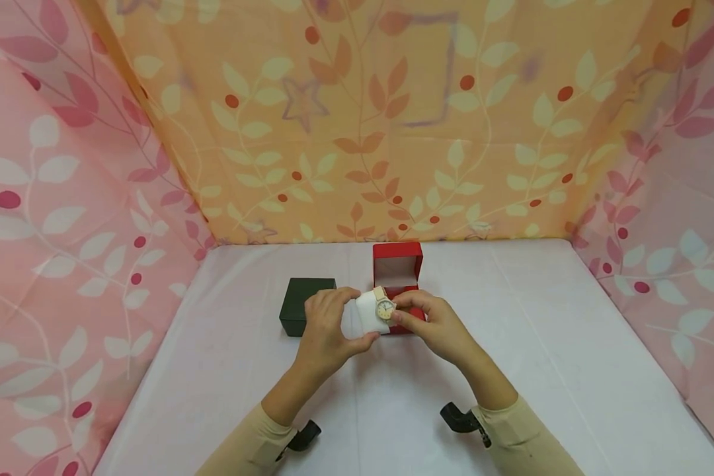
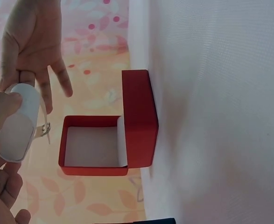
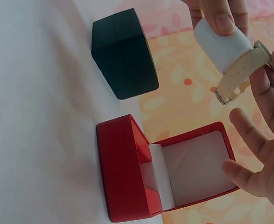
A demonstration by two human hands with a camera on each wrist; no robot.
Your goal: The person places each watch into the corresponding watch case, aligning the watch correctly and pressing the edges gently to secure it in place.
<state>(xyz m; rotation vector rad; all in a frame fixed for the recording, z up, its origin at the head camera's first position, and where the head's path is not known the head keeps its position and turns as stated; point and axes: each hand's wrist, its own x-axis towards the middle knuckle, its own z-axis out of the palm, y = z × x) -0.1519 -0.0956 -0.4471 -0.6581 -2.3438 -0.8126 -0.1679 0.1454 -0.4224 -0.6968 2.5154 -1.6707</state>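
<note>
My left hand grips a white watch cushion by its ends, between thumb and fingers. Against the cushion lies a wristwatch with a round pale dial and a cream strap. My right hand pinches the watch at its case with thumb and fingers, the other fingers spread apart. In the right wrist view, the strap's buckle end hangs loose beside the cushion. Behind the hands stands a red watch box, its lid raised and its lining white.
A closed dark green box stands left of the red one, partly behind my left hand. White cloth covers the table. Patterned orange fabric hangs at the back, with pink fabric along the sides.
</note>
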